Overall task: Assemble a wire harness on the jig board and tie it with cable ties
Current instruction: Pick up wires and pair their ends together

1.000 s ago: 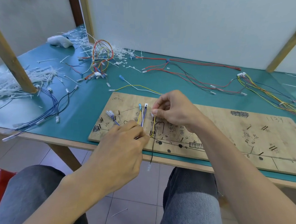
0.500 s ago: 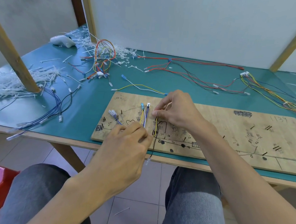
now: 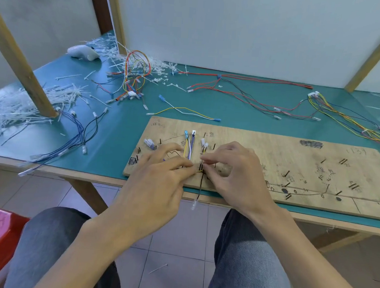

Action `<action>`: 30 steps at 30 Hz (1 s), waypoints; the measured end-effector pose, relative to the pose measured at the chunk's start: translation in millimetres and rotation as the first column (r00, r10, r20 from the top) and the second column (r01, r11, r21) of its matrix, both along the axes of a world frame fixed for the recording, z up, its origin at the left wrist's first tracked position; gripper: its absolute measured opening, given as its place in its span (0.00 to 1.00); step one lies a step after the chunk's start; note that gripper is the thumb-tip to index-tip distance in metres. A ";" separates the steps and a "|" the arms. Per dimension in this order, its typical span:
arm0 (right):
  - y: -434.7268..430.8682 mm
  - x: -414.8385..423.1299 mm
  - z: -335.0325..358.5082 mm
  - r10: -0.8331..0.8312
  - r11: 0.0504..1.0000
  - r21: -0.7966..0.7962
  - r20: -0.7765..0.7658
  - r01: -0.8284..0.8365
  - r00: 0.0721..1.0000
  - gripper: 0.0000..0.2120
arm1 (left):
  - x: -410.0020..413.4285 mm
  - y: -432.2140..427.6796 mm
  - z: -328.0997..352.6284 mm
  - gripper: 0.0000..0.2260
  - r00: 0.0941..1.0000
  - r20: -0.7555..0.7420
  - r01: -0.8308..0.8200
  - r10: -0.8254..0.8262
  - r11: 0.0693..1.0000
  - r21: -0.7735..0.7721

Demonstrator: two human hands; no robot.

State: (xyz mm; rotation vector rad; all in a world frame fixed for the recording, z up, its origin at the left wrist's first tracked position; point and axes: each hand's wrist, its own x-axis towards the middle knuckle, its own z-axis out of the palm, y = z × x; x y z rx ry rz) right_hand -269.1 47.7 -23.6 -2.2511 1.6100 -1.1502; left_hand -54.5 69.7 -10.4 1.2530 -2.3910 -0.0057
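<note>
Through the head camera we see the jig board lying on the teal table, along its near edge. Both our hands work at the board's left end.

Our right hand has thumb and forefinger pressed together, pinching the yellow-and-black pair just below its white connectors. Its other fingers curl loosely. From that pinch the pair runs toward 12 o'clock on the board. Its black wire drops toward 6 o'clock over the table edge and ends in a clear terminal hanging between our wrists.

Our left hand lies low at 9 o'clock of the right one, nearly touching it. Its foremost tip meets the wires at the same crossing, but blur keeps us from telling whether it pinches or only presses. At 12 o'clock of that tip the yellow, white and purple wires run straight up the board. A small white connector lies at 10 o'clock of the hand.

Around the board:
- Loose cable ties are heaped at 9 o'clock, with blue and black leads beside them.
- A looped coloured bundle sits at 11 o'clock.
- A yellow-and-white lead lies just past the board's far edge.
- A red and black harness stretches from 12 to 1 o'clock.
- Multicoloured wires lie at 2 o'clock.
</note>
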 end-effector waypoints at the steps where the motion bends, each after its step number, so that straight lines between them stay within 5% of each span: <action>1: 1.1 -0.2 -1.5 0.013 1.000 -0.016 -0.002 -0.013 1.000 0.09 | 4.1 0.3 -1.0 0.18 0.999 -0.051 -0.003 0.003 1.000 -0.007; 4: 0.5 -0.7 -2.5 0.056 0.998 -0.027 -0.011 -0.056 0.998 0.09 | 21.8 2.6 -3.9 0.12 0.975 -0.202 -0.095 0.096 0.995 0.013; 8: 1.6 8.7 -1.0 0.072 0.996 -0.045 -0.051 -0.075 0.996 0.04 | 37.7 11.7 -5.0 0.08 0.968 -0.138 -0.209 0.209 0.978 0.018; 14: -2.1 25.4 -2.6 0.022 0.995 -0.091 -0.152 -0.036 0.988 0.08 | 35.4 14.7 1.5 0.05 0.983 -0.049 -0.175 0.174 0.984 -0.015; 19: -5.9 24.7 -10.2 0.033 0.986 -0.156 -0.199 -0.064 0.979 0.10 | 44.8 8.4 8.2 0.04 0.966 -0.205 -0.152 0.159 0.987 0.046; 30: -8.5 25.2 -10.3 0.142 0.983 -0.087 -0.189 -0.161 0.972 0.03 | 65.7 -35.0 36.4 0.04 0.918 -0.280 -0.198 0.281 0.936 0.290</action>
